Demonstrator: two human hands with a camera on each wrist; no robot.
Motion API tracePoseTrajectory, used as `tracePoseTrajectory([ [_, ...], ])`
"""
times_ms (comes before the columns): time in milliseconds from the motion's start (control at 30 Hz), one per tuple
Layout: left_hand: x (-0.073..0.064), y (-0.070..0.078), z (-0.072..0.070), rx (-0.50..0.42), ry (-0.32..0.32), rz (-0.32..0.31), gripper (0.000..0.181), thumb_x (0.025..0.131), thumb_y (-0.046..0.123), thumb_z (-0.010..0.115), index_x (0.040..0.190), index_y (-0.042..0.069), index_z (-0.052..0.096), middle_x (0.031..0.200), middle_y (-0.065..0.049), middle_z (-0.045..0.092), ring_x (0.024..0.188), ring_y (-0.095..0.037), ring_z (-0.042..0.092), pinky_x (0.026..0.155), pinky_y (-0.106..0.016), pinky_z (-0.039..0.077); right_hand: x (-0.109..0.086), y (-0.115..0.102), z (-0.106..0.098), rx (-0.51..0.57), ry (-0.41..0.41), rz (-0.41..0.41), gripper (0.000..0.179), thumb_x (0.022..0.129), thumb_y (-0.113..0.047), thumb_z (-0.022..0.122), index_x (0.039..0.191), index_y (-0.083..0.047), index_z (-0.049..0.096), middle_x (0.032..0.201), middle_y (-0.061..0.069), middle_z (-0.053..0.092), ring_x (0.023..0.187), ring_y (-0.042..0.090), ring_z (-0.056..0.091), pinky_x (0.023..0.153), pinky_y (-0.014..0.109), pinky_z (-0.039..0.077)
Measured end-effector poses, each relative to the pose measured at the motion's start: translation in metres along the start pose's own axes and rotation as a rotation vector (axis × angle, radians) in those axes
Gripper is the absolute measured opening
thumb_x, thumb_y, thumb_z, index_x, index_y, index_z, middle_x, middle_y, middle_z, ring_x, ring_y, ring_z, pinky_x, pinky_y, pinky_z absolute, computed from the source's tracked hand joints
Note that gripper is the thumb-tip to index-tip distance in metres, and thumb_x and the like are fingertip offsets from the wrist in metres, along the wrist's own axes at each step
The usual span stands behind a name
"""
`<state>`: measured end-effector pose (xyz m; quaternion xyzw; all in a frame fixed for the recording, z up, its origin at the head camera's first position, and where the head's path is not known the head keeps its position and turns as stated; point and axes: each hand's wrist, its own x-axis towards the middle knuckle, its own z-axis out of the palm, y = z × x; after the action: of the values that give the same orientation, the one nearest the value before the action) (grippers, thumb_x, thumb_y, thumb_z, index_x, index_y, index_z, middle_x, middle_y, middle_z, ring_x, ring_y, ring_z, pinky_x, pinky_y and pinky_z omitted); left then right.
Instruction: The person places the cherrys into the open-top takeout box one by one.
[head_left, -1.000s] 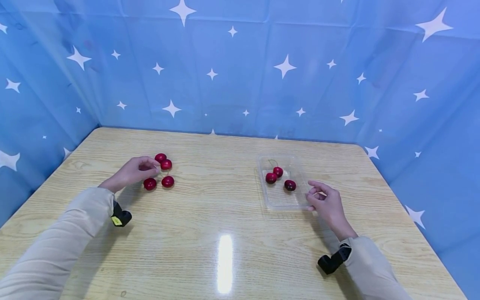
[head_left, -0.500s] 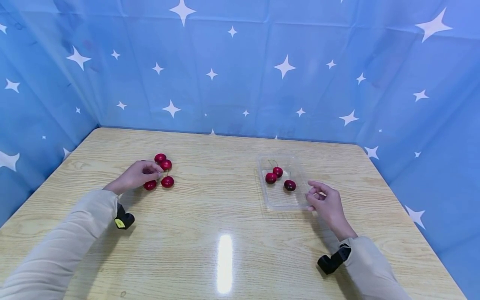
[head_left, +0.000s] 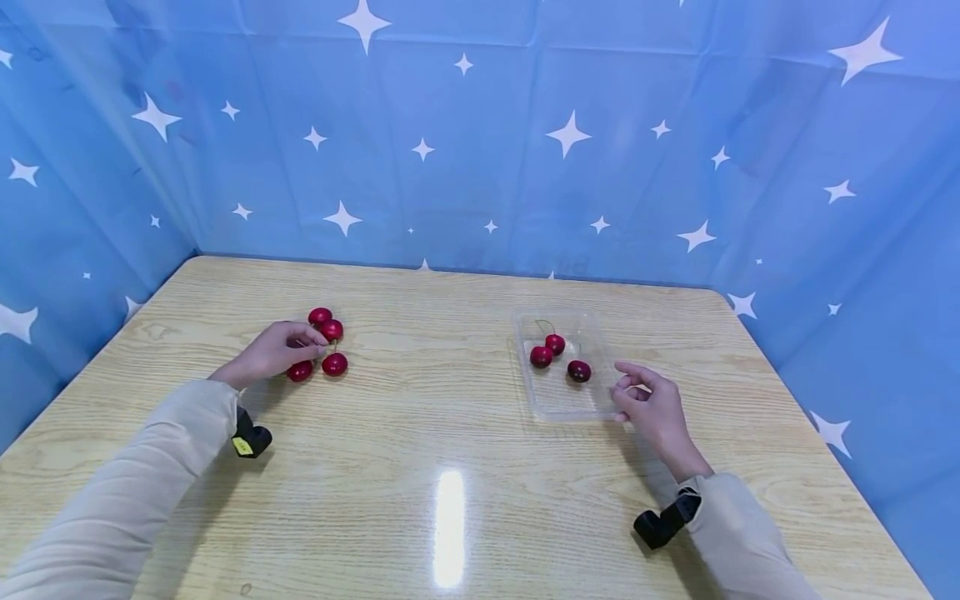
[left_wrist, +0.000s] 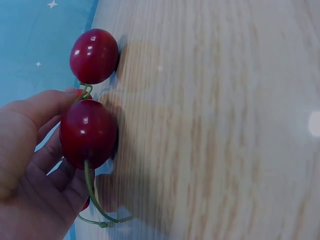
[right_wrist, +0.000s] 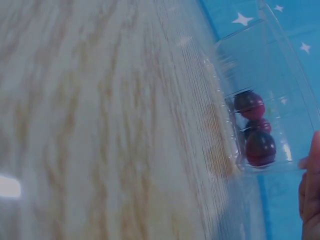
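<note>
Cherries around left hand's fingertips, grip unclear; right hand pinches tray edge.

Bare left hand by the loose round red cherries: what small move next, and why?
Probably a gentle pinch on the thin green stem of the round red cherry at the cluster's near right: the left hand is right beside it, though whether it grips anything is unclear. The right hand holds the clear rectangular plastic tray by its edge.
</note>
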<state>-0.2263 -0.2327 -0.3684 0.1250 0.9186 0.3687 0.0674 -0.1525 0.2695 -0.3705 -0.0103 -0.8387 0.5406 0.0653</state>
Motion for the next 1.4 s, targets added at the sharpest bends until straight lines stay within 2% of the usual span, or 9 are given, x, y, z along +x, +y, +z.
tracePoseTrajectory([
  [200, -0.001, 0.0, -0.002, 0.003, 0.0, -0.004, 0.018, 0.087, 0.015, 0.057, 0.097, 0.002, 0.061, 0.098, -0.012, 0.058, 0.092, -0.026, 0.05, 0.078, -0.038, 0.04, 0.001, 0.001, 0.0, -0.005, 0.0, -0.006, 0.039, 0.081, 0.002, 0.054, 0.119, 0.009, 0.048, 0.078, -0.001, 0.05, 0.054, 0.007, 0.053, 0.048, 0.023, 0.049],
  [600, -0.002, 0.005, -0.005, -0.005, 0.009, 0.001, 0.017, 0.087, 0.013, 0.056, 0.097, 0.0, 0.062, 0.095, -0.011, 0.06, 0.092, -0.027, 0.052, 0.081, -0.039, 0.04, 0.0, -0.002, 0.0, 0.022, 0.008, -0.007, 0.04, 0.081, 0.004, 0.054, 0.119, 0.011, 0.047, 0.082, 0.009, 0.049, 0.053, 0.006, 0.052, 0.047, 0.023, 0.048],
  [833, -0.002, 0.007, -0.005, -0.025, 0.023, -0.011, 0.021, 0.087, 0.018, 0.057, 0.099, 0.001, 0.061, 0.097, -0.012, 0.059, 0.093, -0.026, 0.05, 0.084, -0.041, 0.038, 0.0, -0.003, 0.0, 0.027, 0.008, 0.002, 0.04, 0.081, 0.004, 0.054, 0.12, 0.011, 0.047, 0.082, 0.008, 0.05, 0.054, 0.005, 0.052, 0.048, 0.023, 0.048],
  [1200, -0.005, 0.008, -0.003, -0.069, 0.048, -0.012, 0.023, 0.087, 0.021, 0.058, 0.099, 0.002, 0.062, 0.093, -0.009, 0.06, 0.086, -0.022, 0.05, 0.076, -0.033, 0.04, -0.001, -0.003, -0.001, 0.004, 0.009, 0.008, 0.039, 0.081, 0.002, 0.054, 0.119, 0.009, 0.048, 0.081, 0.003, 0.05, 0.055, 0.004, 0.052, 0.049, 0.023, 0.049],
  [1400, -0.007, 0.011, -0.002, -0.06, 0.063, -0.008, 0.027, 0.087, 0.024, 0.057, 0.103, 0.003, 0.062, 0.098, -0.01, 0.06, 0.086, -0.022, 0.051, 0.073, -0.031, 0.042, -0.001, -0.003, 0.0, 0.011, 0.005, 0.011, 0.039, 0.081, 0.002, 0.054, 0.119, 0.01, 0.048, 0.08, 0.003, 0.05, 0.056, 0.006, 0.053, 0.049, 0.023, 0.049],
])
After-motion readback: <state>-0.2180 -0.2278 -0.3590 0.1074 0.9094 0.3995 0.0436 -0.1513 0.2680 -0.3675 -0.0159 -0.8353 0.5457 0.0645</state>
